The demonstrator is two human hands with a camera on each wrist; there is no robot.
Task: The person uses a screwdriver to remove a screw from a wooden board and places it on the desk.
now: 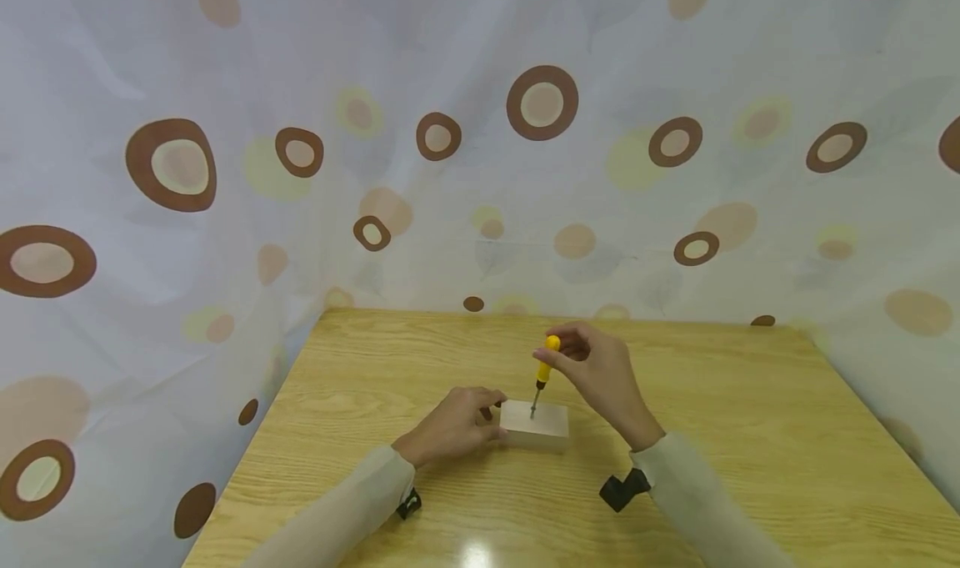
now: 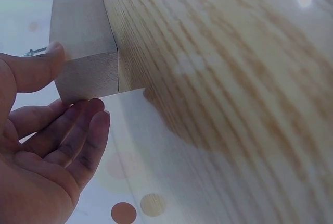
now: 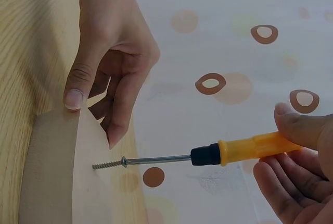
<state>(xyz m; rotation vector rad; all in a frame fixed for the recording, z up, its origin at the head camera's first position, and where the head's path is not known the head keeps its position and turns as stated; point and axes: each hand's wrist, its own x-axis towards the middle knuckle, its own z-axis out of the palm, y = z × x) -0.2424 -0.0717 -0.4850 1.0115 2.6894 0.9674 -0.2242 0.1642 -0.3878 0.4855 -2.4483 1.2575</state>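
A pale wooden block (image 1: 551, 436) lies on the table, and my left hand (image 1: 456, 424) grips its left end between thumb and fingers. From the block's top a screw (image 3: 109, 165) stands up, most of its thread showing. My right hand (image 1: 603, 378) holds a screwdriver (image 1: 543, 371) with a yellow handle and black collar by the thumb and fingers. In the right wrist view the screwdriver's tip meets the screw's head, shaft and screw roughly in line. The left wrist view shows the block's end face (image 2: 91, 73) against the thumb and fingers.
The wood-grain table (image 1: 360, 359) reaches back to a white curtain (image 1: 480, 176) with brown and yellow round patterns. That curtain also hangs along the left and right sides. Dark wrist devices (image 1: 622, 490) sit at both sleeves.
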